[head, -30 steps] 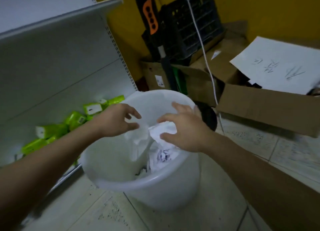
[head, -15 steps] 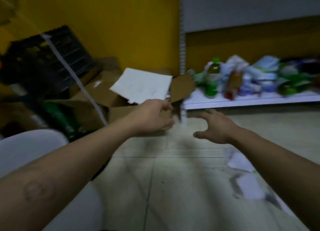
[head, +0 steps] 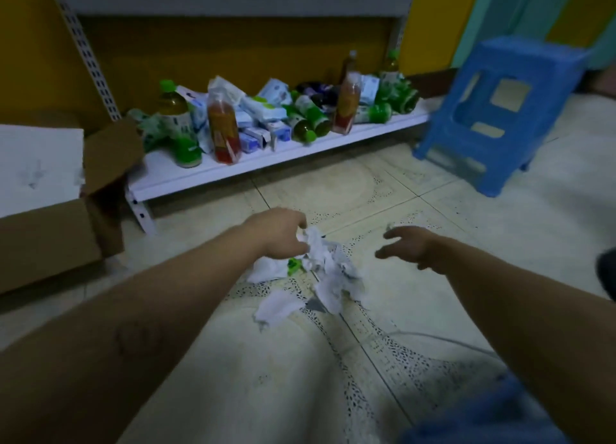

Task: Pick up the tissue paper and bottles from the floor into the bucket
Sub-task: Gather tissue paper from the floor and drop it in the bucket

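Observation:
Crumpled white tissue paper (head: 328, 270) lies in a loose pile on the tiled floor in the middle of the head view. A small green bottle cap or bottle end (head: 294, 265) pokes out from under it. My left hand (head: 280, 232) is at the pile's upper left, its fingers closed on the top of a tissue. My right hand (head: 405, 247) hovers to the right of the pile, fingers spread, holding nothing. The bucket is out of view.
A low white shelf (head: 273, 158) at the back holds several bottles and packets. A blue plastic stool (head: 493, 110) stands at the right. An open cardboard box (head: 50, 233) with white paper sits at the left. A thin white cable (head: 443, 338) crosses the floor.
The view has swung away from the bucket to the floor. Both hands left the bucket and reached down; my left hand has taken hold of tissue in the pile.

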A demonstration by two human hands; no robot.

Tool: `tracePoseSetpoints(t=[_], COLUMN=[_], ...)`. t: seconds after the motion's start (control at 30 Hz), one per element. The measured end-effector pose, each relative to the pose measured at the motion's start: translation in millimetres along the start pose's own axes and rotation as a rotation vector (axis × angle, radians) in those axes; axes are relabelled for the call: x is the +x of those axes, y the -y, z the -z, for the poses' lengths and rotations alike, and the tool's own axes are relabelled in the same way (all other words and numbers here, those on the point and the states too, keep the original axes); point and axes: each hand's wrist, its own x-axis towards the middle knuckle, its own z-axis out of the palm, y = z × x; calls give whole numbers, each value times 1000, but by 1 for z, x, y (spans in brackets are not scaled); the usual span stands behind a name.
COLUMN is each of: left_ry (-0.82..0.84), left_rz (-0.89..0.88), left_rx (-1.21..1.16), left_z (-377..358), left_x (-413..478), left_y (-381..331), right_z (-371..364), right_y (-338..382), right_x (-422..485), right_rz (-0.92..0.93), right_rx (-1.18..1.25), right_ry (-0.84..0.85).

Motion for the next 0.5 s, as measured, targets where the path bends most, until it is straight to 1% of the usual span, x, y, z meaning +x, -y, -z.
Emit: tracePoseSetpoints(t=[0.07,0.17,0.3,0.4,0.5], left_ry=[48,131,320,349,365], left_rz=[41,103,192,216,229], left_rx=[-107,-228,-267,-259,-267], left_z=[-37,-94,-162,-194,-213], left_x=[-2,-13,-30,-32,-30], left_y=[5,22,39,46,48], right_z=[-17,-43,-68,-87,-105], right_y=[18,34,19,2,-5], right_x=[12,32,54,69,80], right_rz=[81,161,125,95,83], right_rx=[27,-97,-170,-263,-306], right_ry=[-6,66,183,278,350])
